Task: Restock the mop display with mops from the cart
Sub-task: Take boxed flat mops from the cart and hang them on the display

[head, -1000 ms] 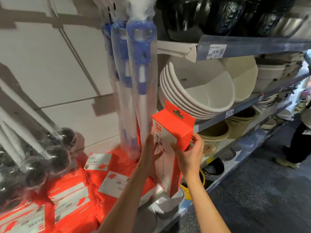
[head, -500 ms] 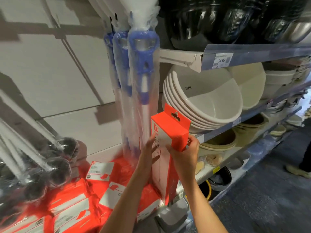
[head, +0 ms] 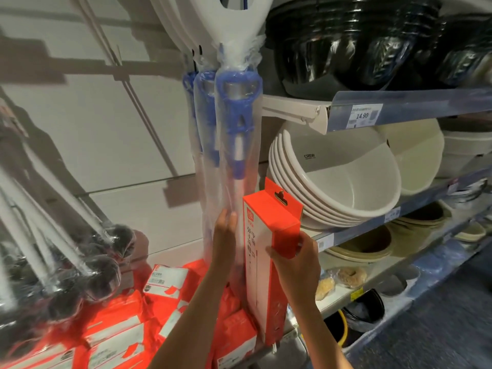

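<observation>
Gripping a tall orange-red mop box [head: 269, 265] upright at the display, a person's right hand [head: 298, 265] wraps the box's right edge just below its hang-tab top, thumb across the white printed front. The left hand [head: 225, 235] lies with fingers extended against the box's left side and against the clear plastic sleeve of the blue-handled mops [head: 234, 134] hanging just beside it; whether it actually grips is not clear. The box's lower end sits among stacked orange packages [head: 114, 331] at the foot of the display. To the left, plastic-wrapped dark-headed mops [head: 87, 275] lean at an angle. To the right, shelves hold nested cream basins [head: 343, 182] under a price tag [head: 366, 116] reading 14.90, with black basins [head: 346, 41] above.
</observation>
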